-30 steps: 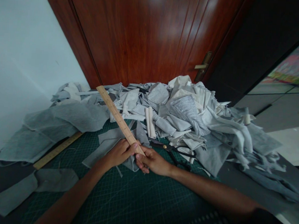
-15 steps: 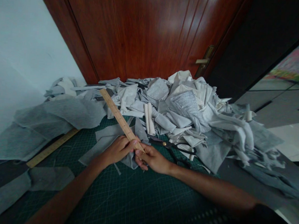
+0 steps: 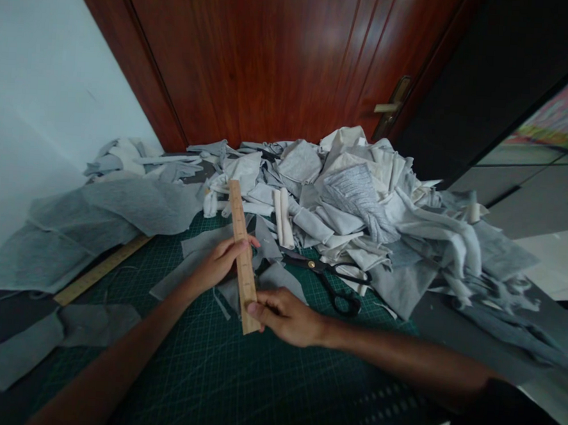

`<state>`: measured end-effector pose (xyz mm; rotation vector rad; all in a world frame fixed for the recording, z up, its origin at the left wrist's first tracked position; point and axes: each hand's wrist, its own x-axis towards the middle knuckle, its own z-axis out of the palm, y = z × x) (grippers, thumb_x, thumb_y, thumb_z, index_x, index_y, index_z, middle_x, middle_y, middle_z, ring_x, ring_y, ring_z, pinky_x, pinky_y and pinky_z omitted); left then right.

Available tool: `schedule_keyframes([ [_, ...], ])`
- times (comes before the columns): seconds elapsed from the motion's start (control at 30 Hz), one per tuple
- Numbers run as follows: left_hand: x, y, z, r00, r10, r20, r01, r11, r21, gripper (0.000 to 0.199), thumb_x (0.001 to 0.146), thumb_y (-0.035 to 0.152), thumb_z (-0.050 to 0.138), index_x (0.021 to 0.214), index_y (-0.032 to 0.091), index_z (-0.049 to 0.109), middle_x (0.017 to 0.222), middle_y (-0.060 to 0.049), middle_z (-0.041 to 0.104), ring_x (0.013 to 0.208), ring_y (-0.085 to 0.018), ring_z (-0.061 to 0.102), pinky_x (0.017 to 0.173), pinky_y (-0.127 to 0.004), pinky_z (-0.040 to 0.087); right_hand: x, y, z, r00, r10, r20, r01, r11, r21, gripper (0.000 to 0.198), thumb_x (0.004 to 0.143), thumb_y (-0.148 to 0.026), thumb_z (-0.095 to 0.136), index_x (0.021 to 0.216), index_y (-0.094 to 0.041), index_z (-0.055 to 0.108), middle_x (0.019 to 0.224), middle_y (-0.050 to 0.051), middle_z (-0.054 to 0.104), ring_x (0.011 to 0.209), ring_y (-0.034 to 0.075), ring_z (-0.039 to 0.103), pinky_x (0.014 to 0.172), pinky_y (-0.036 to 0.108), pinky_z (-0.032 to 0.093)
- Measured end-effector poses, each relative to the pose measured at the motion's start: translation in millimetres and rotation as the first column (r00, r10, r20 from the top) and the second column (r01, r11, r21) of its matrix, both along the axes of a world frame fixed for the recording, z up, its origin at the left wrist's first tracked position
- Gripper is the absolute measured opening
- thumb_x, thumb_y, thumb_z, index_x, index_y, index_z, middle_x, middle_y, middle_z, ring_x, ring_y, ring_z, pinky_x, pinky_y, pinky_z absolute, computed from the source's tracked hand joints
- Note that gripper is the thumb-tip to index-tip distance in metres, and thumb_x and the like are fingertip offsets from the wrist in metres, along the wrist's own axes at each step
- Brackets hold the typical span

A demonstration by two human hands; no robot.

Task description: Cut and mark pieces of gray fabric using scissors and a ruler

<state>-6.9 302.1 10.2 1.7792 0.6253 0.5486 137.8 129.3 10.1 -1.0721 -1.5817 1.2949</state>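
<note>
A wooden ruler [image 3: 239, 226] is held up above the cutting mat, its far end tilted slightly left. My left hand [image 3: 223, 260] grips it near the middle, thumb on its face. Closed around its near end is my right hand [image 3: 290, 315], with the thumb on top. Beneath the hands lie grey fabric pieces [image 3: 280, 278], partly covered by the ruler and fingers. Black-handled scissors [image 3: 326, 269] rest just beyond my right hand, blades pointing left.
A large heap of grey and white fabric scraps [image 3: 348, 184] lies along the wooden door [image 3: 274, 64]. On the left, a second ruler [image 3: 102, 270] sits partly under grey cloth [image 3: 85, 226]. The green cutting mat [image 3: 197, 374] spreads beneath my arms.
The ruler has turned more upright, its far end swinging right and its near end coming closer to me. My hands have moved apart along it, the right one lower.
</note>
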Motion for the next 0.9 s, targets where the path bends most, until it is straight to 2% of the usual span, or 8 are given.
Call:
schedule_keyframes([
  [0.17,1,-8,1.8,0.999,-0.027,-0.043,0.032,0.994,0.107,0.041,0.102,0.049,0.045,0.105,0.019,0.072,0.074,-0.001,0.058,0.066,-0.016,0.054,0.059,-0.025,0.047,0,1,3,0.997,-0.011,-0.078,0.01,1.0,-0.015,0.06,0.1,-0.075,0.045,0.082,-0.019,0.057,0.073,-0.002,0.052,0.066,0.012,0.047,0.061,0.025,0.04],
  [0.23,1,-11,2.9,0.999,-0.027,-0.038,0.032,0.991,0.129,0.041,0.103,0.048,0.043,0.107,0.019,0.071,0.074,-0.001,0.058,0.067,-0.016,0.055,0.059,-0.025,0.047,-2,1,3,0.99,-0.037,-0.138,0.027,0.997,-0.074,0.056,0.096,-0.075,0.054,0.091,-0.019,0.059,0.076,-0.002,0.052,0.064,0.011,0.046,0.057,0.024,0.04],
  [0.37,1,-12,4.4,1.0,0.011,-0.018,-0.009,0.991,0.133,0.043,0.103,0.049,0.043,0.114,0.018,0.071,0.074,0.0,0.058,0.065,-0.016,0.055,0.058,-0.024,0.048,-6,1,-1,0.974,-0.053,-0.22,0.005,0.977,-0.212,0.061,0.093,-0.076,0.057,0.113,-0.019,0.056,0.081,0.001,0.065,0.063,0.013,0.058,0.051,0.023,0.043],
  [0.5,2,-12,9.5,0.999,0.044,0.013,-0.045,0.992,0.121,0.048,0.101,0.052,0.046,0.121,0.018,0.072,0.076,-0.001,0.059,0.067,-0.016,0.058,0.06,-0.024,0.05,-7,2,-6,0.971,-0.081,-0.227,0.042,0.984,-0.171,0.055,0.099,-0.068,0.054,0.12,-0.018,0.055,0.073,-0.002,0.064,0.056,0.011,0.055,0.048,0.021,0.042],
  [0.57,2,-12,11.7,0.995,0.085,0.049,-0.089,0.991,0.095,0.05,0.1,0.053,0.049,0.125,0.017,0.073,0.075,0.0,0.058,0.066,-0.016,0.057,0.057,-0.024,0.05,-6,2,-6,0.956,-0.135,-0.261,0.097,0.983,-0.154,0.05,0.1,-0.064,0.055,0.121,-0.018,0.055,0.067,-0.007,0.056,0.051,0.008,0.045,0.046,0.02,0.035],
  [0.67,1,-13,10.7,0.977,0.157,0.143,-0.16,0.987,0.011,0.053,0.098,0.054,0.052,0.13,0.016,0.071,0.065,0.003,0.049,0.052,-0.013,0.046,0.044,-0.022,0.039,-3,4,-4,0.92,-0.196,-0.338,0.144,0.974,-0.173,0.048,0.099,-0.064,0.057,0.117,-0.019,0.055,0.064,-0.011,0.045,0.047,0.006,0.033,0.044,0.02,0.027],
  [0.77,0,-12,5.2,0.924,0.26,0.281,-0.252,0.966,-0.063,0.053,0.098,0.056,0.053,0.125,0.014,0.073,0.061,0.005,0.041,0.045,-0.01,0.035,0.039,-0.021,0.028,-2,5,-2,0.912,-0.195,-0.36,0.13,0.972,-0.197,0.048,0.099,-0.066,0.055,0.111,-0.02,0.053,0.064,-0.01,0.045,0.045,0.006,0.034,0.042,0.02,0.025],
  [0.9,-2,-8,-0.5,0.843,0.379,0.381,-0.355,0.925,-0.134,0.047,0.098,0.052,0.054,0.12,0.016,0.075,0.065,0.004,0.044,0.047,-0.01,0.034,0.039,-0.02,0.026,-2,5,-3,0.91,-0.19,-0.369,0.128,0.974,-0.187,0.05,0.1,-0.067,0.054,0.115,-0.019,0.054,0.064,-0.009,0.051,0.045,0.007,0.037,0.041,0.02,0.026],
])
